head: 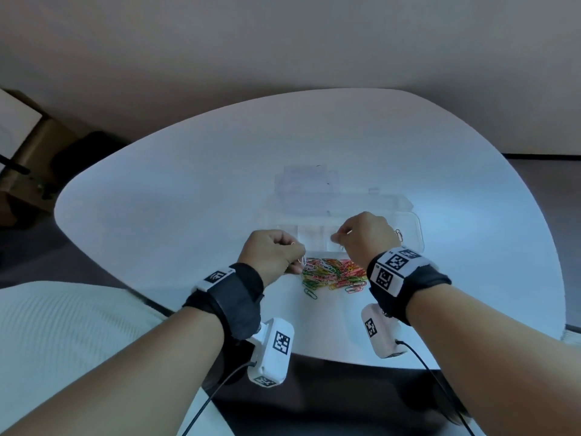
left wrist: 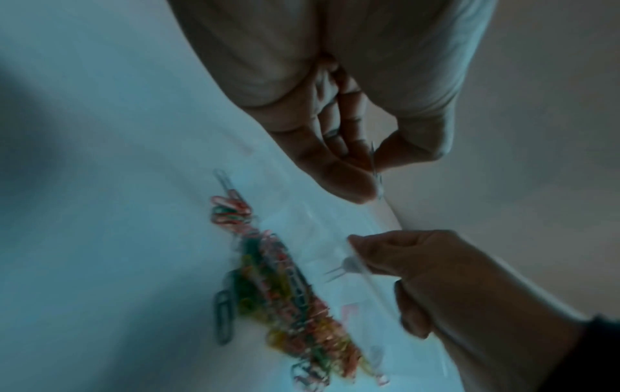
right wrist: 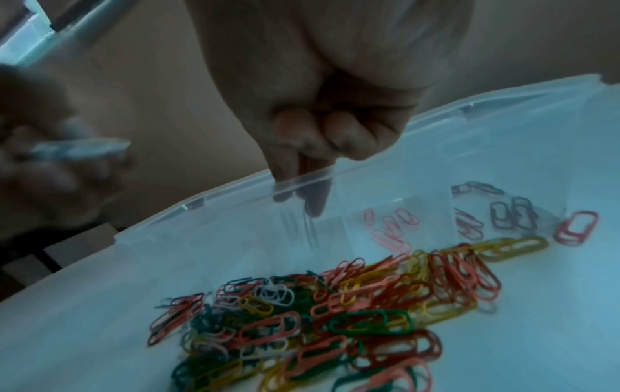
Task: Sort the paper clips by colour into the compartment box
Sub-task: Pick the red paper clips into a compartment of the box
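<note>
A heap of mixed-colour paper clips (head: 333, 273) lies on the white table, just in front of the clear compartment box (head: 418, 228). At the heap's left end my left hand (head: 300, 262) pinches a pale clip (head: 304, 259) between thumb and finger; the left wrist view shows that clip (left wrist: 377, 172) edge-on. My right hand (head: 336, 239) is over the box's near compartments, its fingertips pinching another pale clip (left wrist: 345, 266), which is blurred in the right wrist view (right wrist: 308, 225). One compartment holds pink clips (right wrist: 392, 228), and the one beside it holds dark clips (right wrist: 503, 212).
The box's clear lid (head: 308, 184) lies open behind it. A single red clip (right wrist: 575, 228) and a yellow one (right wrist: 513, 246) lie at the right end of the heap. A dark green clip (head: 310, 293) sits alone in front. Brown furniture (head: 28, 158) stands beyond the table's left edge.
</note>
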`<control>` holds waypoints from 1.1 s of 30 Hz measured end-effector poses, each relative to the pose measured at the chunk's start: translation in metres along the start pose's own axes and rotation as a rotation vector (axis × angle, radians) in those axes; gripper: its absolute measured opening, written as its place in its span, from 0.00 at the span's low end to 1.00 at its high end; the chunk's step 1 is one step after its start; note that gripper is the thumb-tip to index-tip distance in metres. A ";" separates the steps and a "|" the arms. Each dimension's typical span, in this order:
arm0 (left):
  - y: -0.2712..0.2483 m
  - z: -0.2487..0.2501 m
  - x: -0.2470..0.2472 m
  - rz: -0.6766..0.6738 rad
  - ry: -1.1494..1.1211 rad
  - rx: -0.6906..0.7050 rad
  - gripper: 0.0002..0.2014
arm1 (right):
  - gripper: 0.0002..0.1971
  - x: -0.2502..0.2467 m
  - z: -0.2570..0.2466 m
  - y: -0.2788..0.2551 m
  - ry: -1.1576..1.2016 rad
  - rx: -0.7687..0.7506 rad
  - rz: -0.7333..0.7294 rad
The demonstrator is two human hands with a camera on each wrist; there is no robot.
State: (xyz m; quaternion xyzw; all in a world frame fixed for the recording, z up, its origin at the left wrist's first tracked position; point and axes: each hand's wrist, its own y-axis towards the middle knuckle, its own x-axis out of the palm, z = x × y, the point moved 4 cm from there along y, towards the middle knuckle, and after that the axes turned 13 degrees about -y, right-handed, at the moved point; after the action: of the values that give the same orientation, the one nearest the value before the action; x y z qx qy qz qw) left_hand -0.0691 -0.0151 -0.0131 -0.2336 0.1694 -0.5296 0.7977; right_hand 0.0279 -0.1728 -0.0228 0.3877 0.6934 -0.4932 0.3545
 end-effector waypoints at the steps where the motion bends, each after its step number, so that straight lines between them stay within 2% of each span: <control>1: 0.004 0.007 0.004 0.000 0.006 0.015 0.07 | 0.10 0.001 0.001 0.001 -0.009 0.001 -0.009; 3: 0.015 0.017 0.015 0.005 0.061 0.052 0.03 | 0.13 -0.001 0.006 0.002 0.024 -0.001 0.016; 6: 0.029 0.027 0.038 0.004 0.215 0.096 0.05 | 0.14 -0.014 0.020 -0.002 0.135 0.025 0.133; 11: 0.043 0.027 0.070 -0.032 0.453 0.066 0.04 | 0.12 -0.036 0.052 -0.020 0.206 0.056 0.227; 13: 0.043 0.026 0.070 -0.044 0.505 0.080 0.08 | 0.11 -0.043 0.059 -0.028 0.227 0.037 0.202; 15: 0.039 0.028 0.066 -0.062 0.496 0.163 0.14 | 0.10 -0.045 0.062 -0.034 0.228 -0.009 0.138; 18: 0.019 0.037 0.054 -0.059 0.497 0.343 0.09 | 0.09 -0.043 0.057 -0.043 0.114 -0.128 0.019; 20: 0.006 0.035 0.041 -0.048 0.532 0.376 0.05 | 0.09 -0.035 0.055 -0.048 -0.015 -0.179 -0.046; 24: -0.001 0.007 0.014 -0.050 0.741 0.241 0.03 | 0.14 -0.002 0.062 -0.054 -0.268 -0.230 -0.129; 29: 0.002 -0.029 -0.016 0.015 0.875 0.095 0.05 | 0.18 0.046 0.044 -0.071 -0.397 -0.368 -0.067; 31: 0.002 -0.035 -0.017 0.004 0.886 0.092 0.05 | 0.17 0.057 0.030 -0.073 -0.426 -0.426 -0.002; 33: -0.001 -0.036 -0.008 -0.055 0.867 0.163 0.07 | 0.15 0.059 0.018 -0.068 -0.409 -0.422 0.077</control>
State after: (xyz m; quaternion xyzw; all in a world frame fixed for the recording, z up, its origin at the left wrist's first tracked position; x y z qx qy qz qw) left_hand -0.0913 -0.0144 -0.0424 0.0694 0.4400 -0.6113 0.6542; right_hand -0.0575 -0.1936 -0.0515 0.2237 0.6797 -0.3922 0.5781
